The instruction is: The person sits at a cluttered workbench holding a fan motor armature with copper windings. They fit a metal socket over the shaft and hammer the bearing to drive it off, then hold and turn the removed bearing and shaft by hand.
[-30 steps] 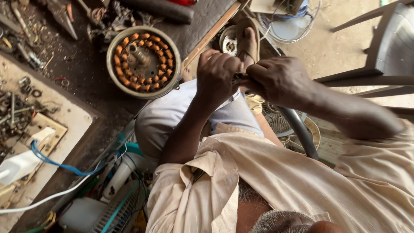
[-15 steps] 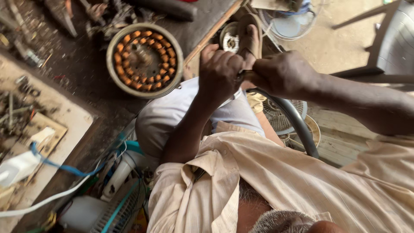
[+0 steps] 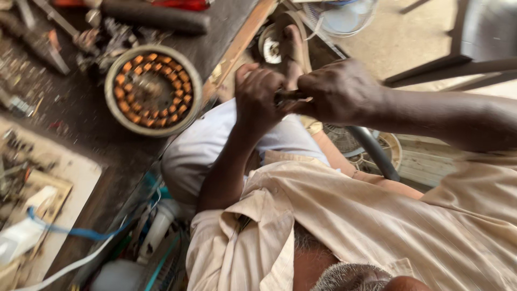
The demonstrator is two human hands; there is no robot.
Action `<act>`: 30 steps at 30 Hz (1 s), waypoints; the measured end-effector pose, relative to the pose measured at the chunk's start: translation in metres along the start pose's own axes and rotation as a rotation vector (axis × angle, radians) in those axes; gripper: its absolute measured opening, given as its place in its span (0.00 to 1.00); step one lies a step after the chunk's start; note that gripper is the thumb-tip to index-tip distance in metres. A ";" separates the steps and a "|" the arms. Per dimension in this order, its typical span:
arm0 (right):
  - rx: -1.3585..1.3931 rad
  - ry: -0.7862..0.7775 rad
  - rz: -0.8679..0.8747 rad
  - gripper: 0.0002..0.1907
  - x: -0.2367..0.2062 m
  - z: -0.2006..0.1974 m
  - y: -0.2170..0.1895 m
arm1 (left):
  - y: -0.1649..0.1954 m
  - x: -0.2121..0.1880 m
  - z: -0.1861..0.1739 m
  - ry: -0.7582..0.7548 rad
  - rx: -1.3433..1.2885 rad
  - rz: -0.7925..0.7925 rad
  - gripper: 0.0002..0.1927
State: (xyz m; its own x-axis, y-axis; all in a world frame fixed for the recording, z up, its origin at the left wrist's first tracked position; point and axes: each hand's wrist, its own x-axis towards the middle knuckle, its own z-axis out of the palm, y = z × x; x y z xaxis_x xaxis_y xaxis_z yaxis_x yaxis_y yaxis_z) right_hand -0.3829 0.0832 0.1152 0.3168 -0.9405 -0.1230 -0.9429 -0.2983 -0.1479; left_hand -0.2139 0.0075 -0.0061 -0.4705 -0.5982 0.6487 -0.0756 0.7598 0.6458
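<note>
My left hand [image 3: 259, 97] and my right hand [image 3: 339, 90] meet above my white-trousered knee [image 3: 207, 148]. Both are closed on a small dark metal piece [image 3: 291, 97] that shows between them; most of it is hidden by the fingers, so I cannot tell what it is. My left forearm rises from my chest, and my right arm comes in from the right edge. A round motor stator with copper windings [image 3: 153, 89] lies on the dark workbench [image 3: 81, 124], left of my left hand and apart from it.
A dark cylinder [image 3: 156, 17] and scattered metal parts lie at the bench's far edge. A light board with small parts [image 3: 37, 188], a blue wire [image 3: 70, 231] and a white cable sit lower left. My sandalled foot [image 3: 293, 43], fan guards [image 3: 344, 13] and a dark curved tube [image 3: 374, 151] are on the floor.
Both hands stay closed together on the small piece and have barely shifted. The view has drifted slightly, so the stator and the bench sit a little differently in frame.
</note>
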 end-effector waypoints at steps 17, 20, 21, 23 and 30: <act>-0.263 0.013 -0.176 0.24 0.008 -0.018 -0.012 | -0.006 -0.005 0.001 -0.017 -0.130 -0.069 0.20; -0.348 -0.077 -0.089 0.26 0.006 -0.013 -0.010 | -0.004 -0.003 0.001 -0.008 -0.114 -0.051 0.20; -0.348 -0.080 -0.106 0.25 0.006 -0.011 -0.008 | -0.004 -0.003 0.002 0.009 -0.109 -0.032 0.20; -0.348 -0.086 -0.139 0.24 0.005 -0.010 -0.006 | -0.005 -0.004 0.003 0.017 -0.091 -0.026 0.19; -0.400 -0.035 -0.318 0.15 0.005 -0.011 -0.005 | -0.011 -0.008 0.006 -0.018 -0.059 -0.037 0.18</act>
State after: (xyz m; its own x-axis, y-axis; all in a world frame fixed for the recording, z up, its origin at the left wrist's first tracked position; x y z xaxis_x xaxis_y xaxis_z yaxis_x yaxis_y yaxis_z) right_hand -0.3780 0.0780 0.1264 0.5910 -0.7892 -0.1671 -0.7628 -0.6141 0.2026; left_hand -0.2149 0.0058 -0.0211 -0.4844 -0.6206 0.6166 -0.0419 0.7205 0.6922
